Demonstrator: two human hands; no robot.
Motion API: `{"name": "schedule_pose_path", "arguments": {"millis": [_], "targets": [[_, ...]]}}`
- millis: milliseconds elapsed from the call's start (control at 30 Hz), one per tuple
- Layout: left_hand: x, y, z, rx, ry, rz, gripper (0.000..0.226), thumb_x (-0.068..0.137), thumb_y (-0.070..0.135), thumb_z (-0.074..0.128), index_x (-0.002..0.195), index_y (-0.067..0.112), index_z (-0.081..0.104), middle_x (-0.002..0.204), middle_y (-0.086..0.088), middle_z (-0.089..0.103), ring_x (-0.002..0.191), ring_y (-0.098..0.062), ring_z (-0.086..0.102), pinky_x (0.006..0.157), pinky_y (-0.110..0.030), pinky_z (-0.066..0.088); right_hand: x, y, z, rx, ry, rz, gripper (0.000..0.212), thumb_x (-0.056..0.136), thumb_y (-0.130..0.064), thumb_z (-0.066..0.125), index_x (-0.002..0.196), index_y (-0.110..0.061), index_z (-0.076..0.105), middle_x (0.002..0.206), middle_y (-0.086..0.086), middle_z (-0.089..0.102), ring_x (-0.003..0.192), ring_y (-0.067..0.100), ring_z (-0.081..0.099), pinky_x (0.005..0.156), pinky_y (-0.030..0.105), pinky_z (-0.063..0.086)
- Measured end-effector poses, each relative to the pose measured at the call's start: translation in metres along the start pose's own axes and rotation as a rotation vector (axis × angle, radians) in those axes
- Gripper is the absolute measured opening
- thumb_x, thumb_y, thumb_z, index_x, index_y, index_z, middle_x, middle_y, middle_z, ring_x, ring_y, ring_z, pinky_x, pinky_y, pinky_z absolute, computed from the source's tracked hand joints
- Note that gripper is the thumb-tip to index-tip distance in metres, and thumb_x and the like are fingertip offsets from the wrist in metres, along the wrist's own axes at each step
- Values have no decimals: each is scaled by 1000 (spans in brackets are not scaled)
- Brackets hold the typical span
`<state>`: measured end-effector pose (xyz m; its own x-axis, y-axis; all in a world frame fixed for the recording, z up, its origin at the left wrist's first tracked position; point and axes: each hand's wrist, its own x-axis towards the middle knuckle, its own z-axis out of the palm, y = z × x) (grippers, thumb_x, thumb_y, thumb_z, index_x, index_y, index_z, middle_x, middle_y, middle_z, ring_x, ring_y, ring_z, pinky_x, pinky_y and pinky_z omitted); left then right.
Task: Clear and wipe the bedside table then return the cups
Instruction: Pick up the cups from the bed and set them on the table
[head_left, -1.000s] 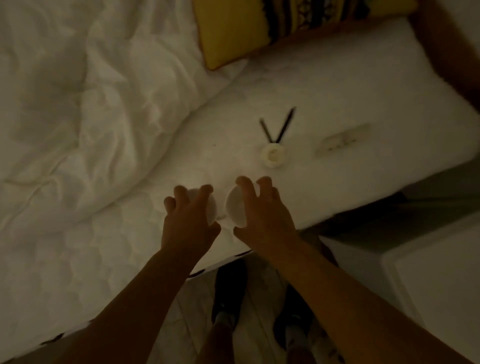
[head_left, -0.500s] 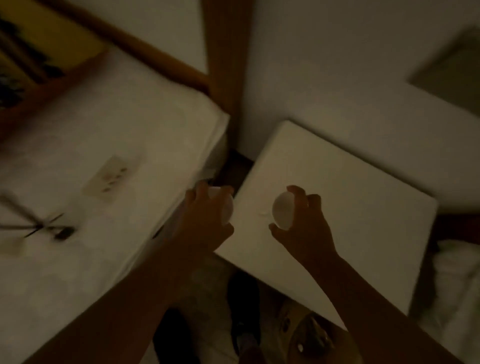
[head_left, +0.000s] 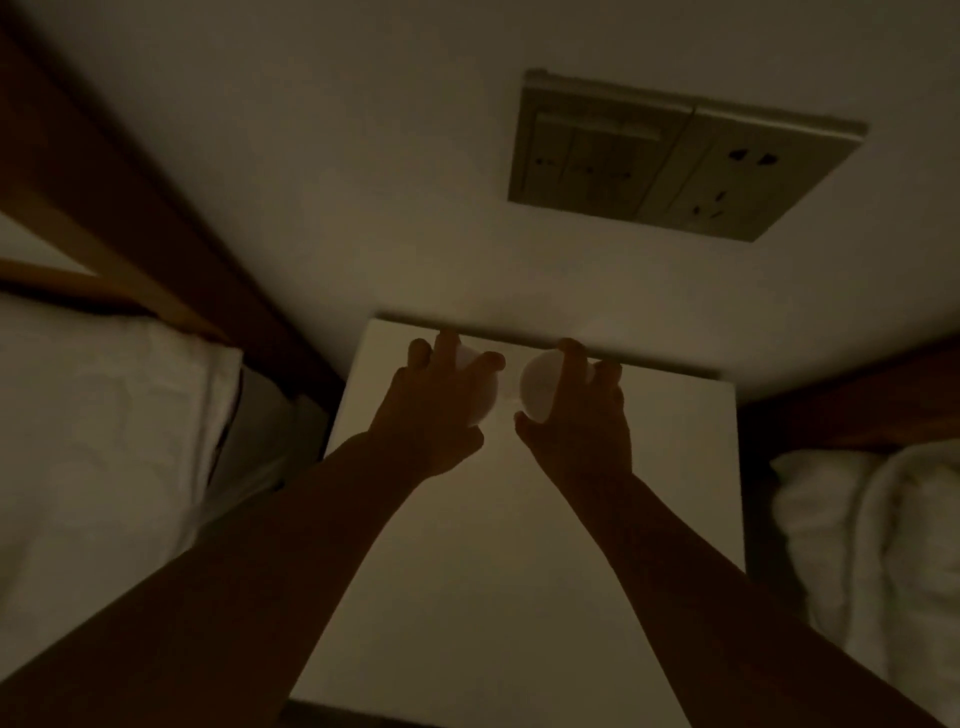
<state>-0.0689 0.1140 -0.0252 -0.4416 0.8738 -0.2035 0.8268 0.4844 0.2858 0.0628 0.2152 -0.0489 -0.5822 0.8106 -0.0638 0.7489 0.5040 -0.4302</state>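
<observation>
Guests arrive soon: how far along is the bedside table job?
Done, seemingly: the table shows no clutter; wiping can't be confirmed. In hand: left hand grips the left cup, right hand the right cup, near its back edge. Left: releasing both.

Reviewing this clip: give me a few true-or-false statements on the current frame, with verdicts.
1. The left hand grips the left cup and the right hand grips the right cup. True.
2. Both cups are above the bed on the left. False: they are at the far end of the bedside table, close to the wall.
3. A socket panel sits on the wall beyond the table. True.
4. Bedding shows on one side of the table only. False: there is the left bed and also the right bedding.
</observation>
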Motion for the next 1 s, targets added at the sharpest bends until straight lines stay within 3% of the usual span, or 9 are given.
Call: {"name": "schedule_pose_path", "arguments": {"millis": [100, 200, 333, 467, 600, 667, 767, 867, 1000], "targets": [[9, 2, -4, 35, -17, 17, 76, 74, 26, 68, 138, 36, 30, 142, -8, 26, 123, -34, 33, 94, -47, 46, 3, -2, -3, -12, -28, 42, 100, 70, -42, 78, 148, -25, 17, 137, 15, 33, 121, 37, 46, 83, 48, 56], [8, 0, -8, 47, -47, -16, 88, 80, 24, 67, 148, 37, 13, 155, -8, 10, 139, -37, 18, 106, -54, 37, -2, -3, -12, -113, -77, 35, 113, 68, -53, 78, 151, -26, 6, 144, 16, 28, 129, 37, 38, 95, 53, 49], [-26, -7, -12, -16, 11, -108, 100, 82, 42, 67, 150, 33, -6, 160, -7, -4, 147, -36, 2, 112, -61, 25, -27, -15, -32, -213, -33, -111, 99, 72, -52, 75, 148, -17, 23, 151, 19, 27, 141, 38, 25, 110, 59, 32], [-87, -28, -16, -223, 154, -281, 73, 88, 37, 60, 147, 24, 19, 152, -5, 27, 139, -29, 29, 108, -48, 38, -67, -46, -45, -101, -65, -197, 73, 80, -40, 72, 140, -12, 41, 142, 15, 44, 134, 32, 39, 104, 46, 45], [-173, -62, -7, -460, 183, -509, 45, 94, 31, 53, 137, 23, 41, 139, 1, 42, 124, -21, 47, 98, -32, 43, -113, -101, -26, 52, -347, -213, 44, 87, -38, 64, 126, -24, 51, 116, -6, 58, 104, 9, 58, 88, 22, 47], [-217, -82, 2, -499, 146, -654, 47, 95, 34, 50, 140, 25, 40, 143, 1, 43, 127, -20, 45, 102, -33, 39, -136, -133, -5, 100, -555, -167, 35, 87, -38, 66, 119, -27, 53, 103, -8, 62, 93, 7, 62, 82, 23, 50], [-292, -120, 16, -571, 119, -817, 44, 95, 35, 50, 137, 24, 44, 136, 1, 49, 125, -19, 47, 104, -33, 38, -178, -187, 35, 94, -800, -152, 37, 86, -34, 68, 120, -26, 55, 105, -6, 63, 96, 12, 62, 84, 27, 51], [-363, -153, 30, -595, 134, -942, 33, 93, 36, 51, 125, 28, 51, 119, 7, 56, 111, -14, 55, 96, -32, 47, -212, -235, 68, 95, -859, -240, 44, 86, -33, 68, 126, -24, 53, 109, -5, 60, 97, 10, 58, 84, 25, 47], [-438, -188, 51, -597, 213, -1160, 33, 91, 35, 55, 123, 30, 51, 116, 9, 58, 105, -10, 57, 91, -25, 49, -239, -290, 107, 29, -900, -475, 46, 90, -30, 65, 131, -22, 46, 127, 2, 51, 108, 16, 54, 91, 31, 49]]}}
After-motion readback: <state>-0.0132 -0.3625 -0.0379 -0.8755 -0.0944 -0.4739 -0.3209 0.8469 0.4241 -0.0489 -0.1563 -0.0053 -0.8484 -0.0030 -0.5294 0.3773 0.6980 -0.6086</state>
